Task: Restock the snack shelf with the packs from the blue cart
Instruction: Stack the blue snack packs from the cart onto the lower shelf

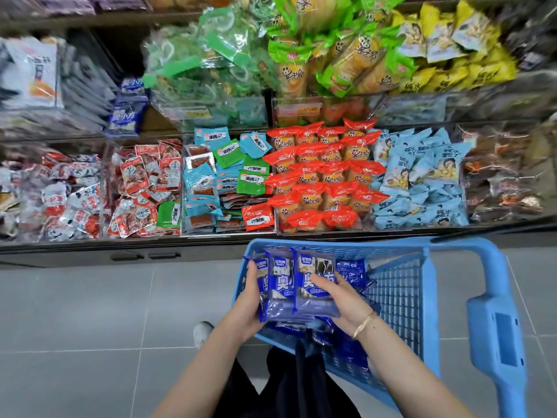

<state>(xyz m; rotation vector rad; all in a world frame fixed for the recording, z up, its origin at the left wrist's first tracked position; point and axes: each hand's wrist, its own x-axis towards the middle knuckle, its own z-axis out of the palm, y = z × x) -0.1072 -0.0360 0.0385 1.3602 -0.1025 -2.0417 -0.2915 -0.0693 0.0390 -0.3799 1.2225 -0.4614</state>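
Both hands hold a fanned stack of glossy blue rectangular plastic snack packs (pixel 301 285) above the blue plastic mesh cart (pixel 401 294). The left hand (pixel 248 309) has its grip clamped on the stack's left edge; the right hand (pixel 340 300), a thin gold bangle (pixel 364 324) at its wrist, presses fingers flat on the front pack. More crinkled blue packs lie inside the cart. At twelve o'clock, the snack shelf (pixel 211 236) holds clear-walled bins of shiny pouches.

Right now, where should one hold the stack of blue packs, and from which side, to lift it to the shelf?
Grip the stack of blue packs across its flat faces, one hand per side. The left hand cups the left edge; the right hand presses the front. The packs stand upright and fanned, so squeezing from both sides likely stops slipping.
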